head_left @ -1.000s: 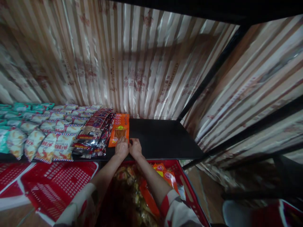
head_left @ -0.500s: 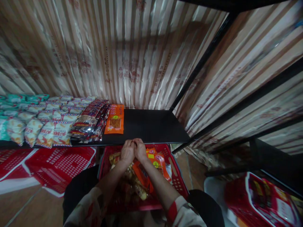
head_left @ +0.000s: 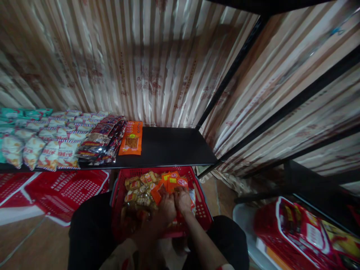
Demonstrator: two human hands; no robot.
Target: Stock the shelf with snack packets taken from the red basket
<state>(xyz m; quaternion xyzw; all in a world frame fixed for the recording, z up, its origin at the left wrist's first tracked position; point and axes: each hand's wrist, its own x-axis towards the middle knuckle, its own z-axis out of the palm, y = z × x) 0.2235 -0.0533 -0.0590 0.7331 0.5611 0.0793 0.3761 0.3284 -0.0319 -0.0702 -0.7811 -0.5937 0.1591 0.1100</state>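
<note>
My left hand (head_left: 166, 207) and my right hand (head_left: 183, 200) are side by side inside a red basket (head_left: 201, 217) on my lap. Both rest on orange snack packets (head_left: 171, 183) at the basket's right side; their fingers curl down into the pile, and what they grip is hidden. Yellow-brown packets (head_left: 137, 189) fill the basket's left part. On the black shelf (head_left: 171, 146) above lies one orange packet (head_left: 131, 138), flat, beside a stack of dark red packets (head_left: 101, 140).
White and red bags (head_left: 50, 150) and teal bags (head_left: 11, 114) fill the shelf's left. Red baskets (head_left: 56, 191) lie on the floor at the left, and another full red basket (head_left: 303, 232) at the right. A striped curtain hangs behind black shelf posts.
Both hands left the orange packet lying on the shelf and drew back and down into the basket on my lap. The view has tilted down.
</note>
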